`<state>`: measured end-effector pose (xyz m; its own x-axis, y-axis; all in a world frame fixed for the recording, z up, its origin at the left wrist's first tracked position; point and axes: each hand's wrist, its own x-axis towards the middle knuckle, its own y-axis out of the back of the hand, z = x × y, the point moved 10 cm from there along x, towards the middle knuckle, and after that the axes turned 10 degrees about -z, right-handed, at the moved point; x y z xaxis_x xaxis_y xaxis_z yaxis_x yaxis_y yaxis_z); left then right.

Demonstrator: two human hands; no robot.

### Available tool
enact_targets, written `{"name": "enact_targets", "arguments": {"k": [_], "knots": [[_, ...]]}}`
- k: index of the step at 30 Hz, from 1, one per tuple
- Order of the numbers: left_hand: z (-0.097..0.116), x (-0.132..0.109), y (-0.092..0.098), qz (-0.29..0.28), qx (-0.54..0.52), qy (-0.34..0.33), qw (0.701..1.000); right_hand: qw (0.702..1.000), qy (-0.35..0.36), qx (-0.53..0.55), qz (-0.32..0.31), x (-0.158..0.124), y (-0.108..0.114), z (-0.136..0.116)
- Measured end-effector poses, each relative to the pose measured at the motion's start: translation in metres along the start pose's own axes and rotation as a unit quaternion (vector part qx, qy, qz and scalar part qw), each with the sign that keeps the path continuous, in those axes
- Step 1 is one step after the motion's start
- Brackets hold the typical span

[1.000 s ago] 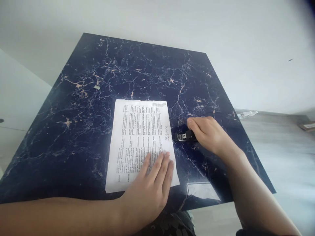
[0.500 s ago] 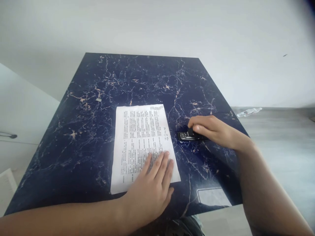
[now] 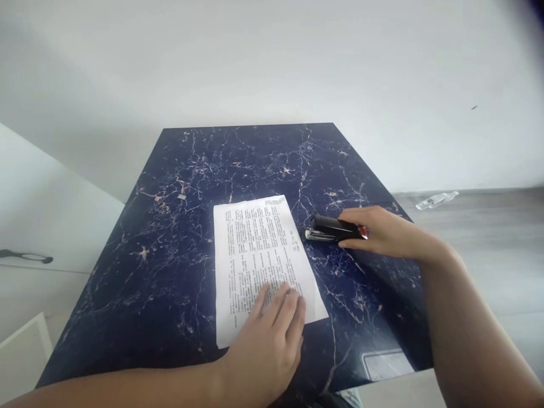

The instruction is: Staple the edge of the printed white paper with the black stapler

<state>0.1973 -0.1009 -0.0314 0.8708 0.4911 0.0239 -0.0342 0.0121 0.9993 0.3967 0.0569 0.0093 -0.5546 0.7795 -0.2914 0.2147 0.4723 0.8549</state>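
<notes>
Printed sheets of paper (image 3: pixel 250 243) lie on the dark blue marbled table, slightly turned, with a second sheet's edge showing at the right. My left hand (image 3: pixel 272 334) rests flat on their lower part, fingers stretched out and a little apart. To the right of the paper, my right hand (image 3: pixel 374 231) grips a black stapler (image 3: pixel 334 228) by its rear end, thumb below and fingers above. The stapler's jaws are parted, and its front end points left, at the paper's right edge. Whether the stapler touches the paper I cannot tell.
The marbled table (image 3: pixel 170 272) stands against a white wall (image 3: pixel 272 62). A small pale scrap (image 3: pixel 182 196) lies on its left side. A grey rectangular patch (image 3: pixel 386 365) is at the near right edge. Clear plastic packaging (image 3: pixel 437 200) lies on the floor at right.
The stapler's front has opened, and my right hand has shifted its hold toward the rear. The paper has turned slightly, with a lower sheet's edge now showing. The view has tilted up.
</notes>
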Motion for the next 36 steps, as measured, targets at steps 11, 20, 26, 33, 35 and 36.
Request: {"name": "enact_targets", "arguments": {"k": [11, 20, 26, 33, 35, 36], "knots": [[-0.009, 0.014, 0.001, -0.008, -0.036, -0.036, 0.999, 0.961, 0.042, 0.038, 0.269, 0.038, -0.023, -0.095], [-0.004, -0.004, 0.060, 0.196, -0.139, -0.108, 0.965, 0.966, 0.052, 0.013, 0.254, 0.052, -0.042, -0.098], [-0.114, -0.002, 0.089, 0.321, -0.300, 0.037, 0.898, 0.966, 0.026, 0.003, 0.257, 0.059, -0.040, -0.084], [-0.229, -0.009, 0.010, 0.386, -0.592, 0.258, 0.659, 0.967, 0.037, 0.045, 0.250, 0.055, -0.032, -0.069], [-0.233, -0.010, -0.006, 0.414, -0.664, 0.242, 0.574, 0.958, 0.066, 0.061, 0.272, 0.044, -0.022, -0.062], [-0.232, -0.010, -0.010, 0.420, -0.684, 0.233, 0.549, 0.954, 0.083, 0.067, 0.281, 0.039, -0.018, -0.060]]}}
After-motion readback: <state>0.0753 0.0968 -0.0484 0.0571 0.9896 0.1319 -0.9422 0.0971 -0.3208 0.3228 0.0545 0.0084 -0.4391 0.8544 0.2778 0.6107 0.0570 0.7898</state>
